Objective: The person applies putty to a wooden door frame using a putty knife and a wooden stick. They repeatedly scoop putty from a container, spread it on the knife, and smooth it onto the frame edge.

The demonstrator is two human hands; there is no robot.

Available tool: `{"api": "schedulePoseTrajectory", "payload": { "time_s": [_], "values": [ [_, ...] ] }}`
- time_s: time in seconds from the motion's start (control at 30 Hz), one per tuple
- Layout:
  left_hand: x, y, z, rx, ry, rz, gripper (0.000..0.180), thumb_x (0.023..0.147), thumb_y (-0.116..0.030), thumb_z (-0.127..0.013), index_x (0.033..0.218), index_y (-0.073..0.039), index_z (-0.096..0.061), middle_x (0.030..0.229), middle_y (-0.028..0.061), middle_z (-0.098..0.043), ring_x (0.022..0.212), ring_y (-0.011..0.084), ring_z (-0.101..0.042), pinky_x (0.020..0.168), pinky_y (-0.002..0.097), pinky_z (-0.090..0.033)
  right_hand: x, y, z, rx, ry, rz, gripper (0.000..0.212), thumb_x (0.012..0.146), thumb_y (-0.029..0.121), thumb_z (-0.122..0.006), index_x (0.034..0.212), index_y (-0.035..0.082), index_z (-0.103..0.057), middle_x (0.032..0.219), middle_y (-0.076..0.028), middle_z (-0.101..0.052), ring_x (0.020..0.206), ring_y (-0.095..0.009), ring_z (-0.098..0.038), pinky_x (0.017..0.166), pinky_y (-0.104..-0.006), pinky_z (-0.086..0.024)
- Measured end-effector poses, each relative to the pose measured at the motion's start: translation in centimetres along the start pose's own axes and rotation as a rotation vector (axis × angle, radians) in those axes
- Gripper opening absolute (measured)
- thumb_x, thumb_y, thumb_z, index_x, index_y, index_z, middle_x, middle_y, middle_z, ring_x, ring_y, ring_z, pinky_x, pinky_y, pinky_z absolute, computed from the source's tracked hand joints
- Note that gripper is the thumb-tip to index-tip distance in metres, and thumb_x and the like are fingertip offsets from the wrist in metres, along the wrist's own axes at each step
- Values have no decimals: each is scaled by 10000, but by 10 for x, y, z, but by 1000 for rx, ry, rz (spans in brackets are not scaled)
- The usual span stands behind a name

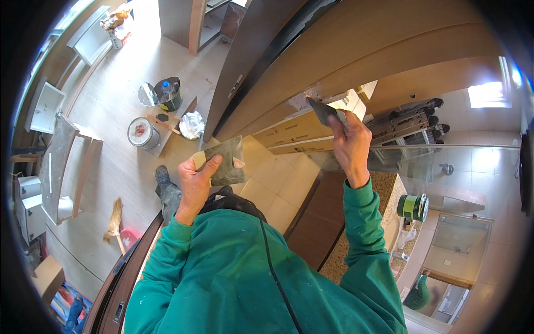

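Note:
My left hand (194, 181) is closed around a flat, greyish filling knife (223, 170) with a pale wooden edge. A small dab of pinkish filler (238, 162) sits near its far edge. Farther up and to the right, my right hand (351, 146) grips a second filling knife (321, 111), whose dark blade is tilted up against a brown wooden door frame (278, 117). Beside the blade's tip, a whitish smear of filler (300, 102) marks the wood; I cannot tell whether the blade touches it.
On the floor at left stand a white-lidded bucket (143, 132), a dark bucket (169, 94) with a bottle, and a white bag (192, 125). A broom (114, 220) lies nearer. At right, a green tin (411, 207) stands by the counter; a dark door (245, 72) stands ahead.

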State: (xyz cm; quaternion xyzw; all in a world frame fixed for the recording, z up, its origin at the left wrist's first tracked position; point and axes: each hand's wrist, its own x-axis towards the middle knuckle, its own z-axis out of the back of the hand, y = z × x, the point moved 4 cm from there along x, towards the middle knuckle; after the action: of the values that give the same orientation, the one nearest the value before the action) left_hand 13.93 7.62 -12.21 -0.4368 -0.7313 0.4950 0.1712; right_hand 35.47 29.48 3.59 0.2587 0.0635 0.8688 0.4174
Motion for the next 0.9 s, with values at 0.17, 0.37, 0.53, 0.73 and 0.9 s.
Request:
{"api": "schedulePoseTrajectory", "payload": {
  "time_s": [0.17, 0.37, 0.53, 0.73, 0.9],
  "values": [
    [2, 0, 1, 2, 4, 9, 183, 936, -103, -728, 1061, 31, -726, 966, 39, -735, 817, 97, -655, 731, 261, -542, 1, 0, 3, 19, -18, 8, 209, 895, 112, -696, 1090, 36, -684, 963, -189, -722, 873, -395, -695, 755, -403, -545],
    [3, 0, 0, -39, 8, 31, 189, 935, -104, -729, 1068, 31, -724, 971, 39, -732, 825, 99, -656, 744, 263, -544, 0, 4, 7, -47, -26, -4, 218, 896, 112, -687, 1100, 35, -683, 994, -193, -721, 888, -399, -694, 760, -407, -548],
    [3, 3, 1, -31, -3, 27, 191, 935, -102, -729, 1072, 32, -722, 974, 41, -731, 821, 101, -657, 744, 267, -544, -5, 10, 14, -39, -55, -8, 203, 899, 114, -687, 1087, 38, -684, 1009, -198, -715, 883, -405, -694, 740, -414, -551],
    [2, 8, 5, -48, -14, 36, 197, 937, -112, -729, 1069, 33, -720, 968, 43, -734, 819, 100, -656, 742, 266, -540, -15, 15, 11, -13, -49, 31, 110, 896, 93, -687, 993, 44, -677, 946, -166, -711, 816, -390, -692, 701, -401, -547],
    [2, 11, 8, -78, -19, 44, 207, 934, -121, -734, 1072, 33, -720, 970, 45, -735, 821, 102, -657, 741, 265, -540, -15, 17, -10, -59, -18, 91, 67, 885, 98, -693, 942, 64, -687, 846, -128, -677, 751, -349, -681, 635, -421, -538]
  ]
}}
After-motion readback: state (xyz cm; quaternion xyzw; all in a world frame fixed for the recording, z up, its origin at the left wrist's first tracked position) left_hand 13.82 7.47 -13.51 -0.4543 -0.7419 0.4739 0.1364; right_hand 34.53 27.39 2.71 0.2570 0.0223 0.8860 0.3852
